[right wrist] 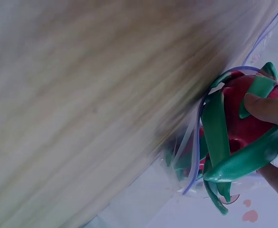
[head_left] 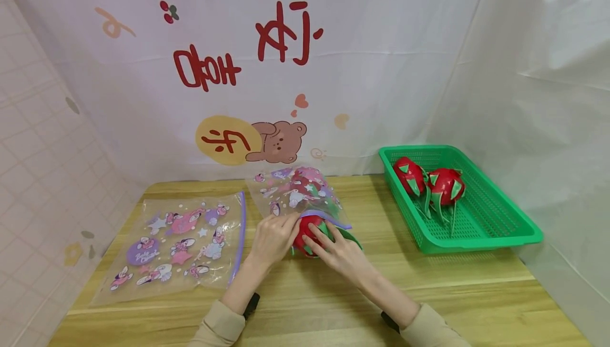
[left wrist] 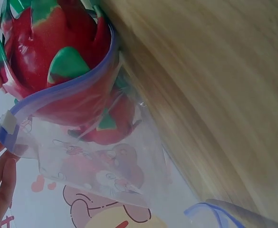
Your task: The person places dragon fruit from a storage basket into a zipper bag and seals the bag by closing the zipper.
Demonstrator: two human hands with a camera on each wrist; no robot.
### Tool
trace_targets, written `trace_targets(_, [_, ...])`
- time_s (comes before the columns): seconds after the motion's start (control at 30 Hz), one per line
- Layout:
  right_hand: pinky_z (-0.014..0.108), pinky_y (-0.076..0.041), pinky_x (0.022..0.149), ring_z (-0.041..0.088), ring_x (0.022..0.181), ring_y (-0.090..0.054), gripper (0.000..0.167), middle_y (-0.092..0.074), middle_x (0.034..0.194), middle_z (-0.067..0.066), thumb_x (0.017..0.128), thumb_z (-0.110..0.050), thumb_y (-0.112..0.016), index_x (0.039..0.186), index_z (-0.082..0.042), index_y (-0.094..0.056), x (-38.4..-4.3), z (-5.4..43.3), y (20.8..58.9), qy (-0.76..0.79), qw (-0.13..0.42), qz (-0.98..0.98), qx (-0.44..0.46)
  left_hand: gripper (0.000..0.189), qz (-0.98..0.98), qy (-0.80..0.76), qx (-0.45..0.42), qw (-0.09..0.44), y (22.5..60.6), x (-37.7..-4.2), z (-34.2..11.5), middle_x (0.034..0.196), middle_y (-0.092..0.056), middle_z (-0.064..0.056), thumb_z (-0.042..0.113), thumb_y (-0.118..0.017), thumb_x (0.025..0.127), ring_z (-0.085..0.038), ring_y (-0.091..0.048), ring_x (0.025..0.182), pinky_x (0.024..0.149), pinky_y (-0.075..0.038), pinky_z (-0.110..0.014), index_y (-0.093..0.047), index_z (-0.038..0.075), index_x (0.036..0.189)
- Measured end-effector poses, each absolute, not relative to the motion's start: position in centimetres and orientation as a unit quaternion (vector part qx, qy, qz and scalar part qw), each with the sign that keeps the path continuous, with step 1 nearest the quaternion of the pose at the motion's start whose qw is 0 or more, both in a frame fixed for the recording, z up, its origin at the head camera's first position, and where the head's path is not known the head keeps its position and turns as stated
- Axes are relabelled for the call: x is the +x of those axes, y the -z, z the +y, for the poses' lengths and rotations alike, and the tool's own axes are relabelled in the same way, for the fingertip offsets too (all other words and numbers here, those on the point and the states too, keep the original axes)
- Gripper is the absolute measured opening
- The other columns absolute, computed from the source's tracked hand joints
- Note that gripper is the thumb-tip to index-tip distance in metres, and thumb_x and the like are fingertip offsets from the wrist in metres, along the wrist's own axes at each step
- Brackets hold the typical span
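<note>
A red dragon fruit with green leaf tips (head_left: 310,224) sits partway in the mouth of a clear printed zip bag (head_left: 272,193). My left hand (head_left: 272,237) pinches the bag's purple zip edge beside the white slider (left wrist: 8,122), thumb and fingers showing in the left wrist view. From the right, my right hand (head_left: 342,256) holds the fruit, its thumb (right wrist: 264,108) pressed on the skin among long green leaves. Deeper in the bag lies another dragon fruit (left wrist: 122,121), seen through the plastic.
Flat on the table's left lies a second printed zip bag (head_left: 190,251) with a purple zip edge. At the right stands a green plastic basket (head_left: 495,220) with two dragon fruits (head_left: 446,187) inside. White printed sheeting (head_left: 381,71) rises behind the wooden table (head_left: 305,304).
</note>
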State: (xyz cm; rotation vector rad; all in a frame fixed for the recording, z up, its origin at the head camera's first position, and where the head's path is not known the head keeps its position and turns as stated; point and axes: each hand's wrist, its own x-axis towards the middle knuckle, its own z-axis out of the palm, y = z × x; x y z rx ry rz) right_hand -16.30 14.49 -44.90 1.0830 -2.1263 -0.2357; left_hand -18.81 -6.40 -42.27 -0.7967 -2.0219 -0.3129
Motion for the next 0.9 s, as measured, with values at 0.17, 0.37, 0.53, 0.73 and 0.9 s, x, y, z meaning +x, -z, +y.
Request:
trace_targets(0.17, [0.025,-0.054,0.05,0.037,0.108,-0.063,0.066,-0.056,0.137,0.01,0.075,-0.006,-0.077,0.135,-0.015,-0.051,-16.7,14.5,45.1,0.075,0.347,-0.843,0.404,0.014,-0.819,0.131,-0.325,0.455,42.4,-18.9,-6.4,0.078,-0.075,-0.003,0.012,-0.074,0.076,-0.015,-0.071,0.063,0.051,-0.049,-0.021,-0.072,0.006,0.089])
trace_targets(0.37, [0.032,-0.057,0.052,0.038,0.104,-0.066,0.063,-0.062,0.129,0.009,0.075,-0.015,-0.079,0.133,-0.017,-0.054,-17.6,14.3,45.1,0.052,0.348,-0.851,0.39,0.016,-0.81,0.123,-0.333,0.467,42.1,-18.7,-6.3,0.074,-0.074,-0.003,0.013,-0.078,0.073,-0.014,-0.07,0.06,0.05,-0.049,-0.02,-0.073,0.006,0.087])
trace_targets(0.53, [0.035,-0.059,0.058,0.035,0.101,-0.066,0.065,-0.066,0.122,0.007,0.07,-0.029,-0.083,0.129,-0.019,-0.058,-18.2,13.7,44.9,0.05,0.328,-0.87,0.364,0.017,-0.814,0.109,-0.34,0.459,41.7,-18.6,-5.8,0.077,-0.075,-0.002,0.015,-0.078,0.075,-0.014,-0.071,0.065,0.053,-0.052,-0.02,-0.073,0.006,0.088])
trace_targets(0.73, [0.04,-0.06,0.066,0.039,0.109,-0.063,0.065,-0.06,0.131,0.01,0.077,-0.02,-0.078,0.136,-0.019,-0.052,-18.2,13.9,44.4,0.026,0.262,-0.886,0.381,0.015,-0.825,0.126,-0.328,0.443,42.0,-18.8,-6.0,0.078,-0.075,-0.002,0.013,-0.077,0.076,-0.014,-0.071,0.065,0.055,-0.053,-0.021,-0.073,0.007,0.088])
trace_targets(0.9, [0.041,-0.06,0.066,0.041,0.113,-0.061,0.073,-0.057,0.136,0.012,0.078,-0.014,-0.077,0.142,-0.021,-0.045,-18.0,14.5,44.2,0.002,0.23,-0.889,0.395,0.016,-0.831,0.136,-0.322,0.433,42.5,-18.7,-6.4,0.08,-0.075,-0.001,0.015,-0.077,0.076,-0.014,-0.071,0.067,0.056,-0.053,-0.023,-0.072,0.009,0.09])
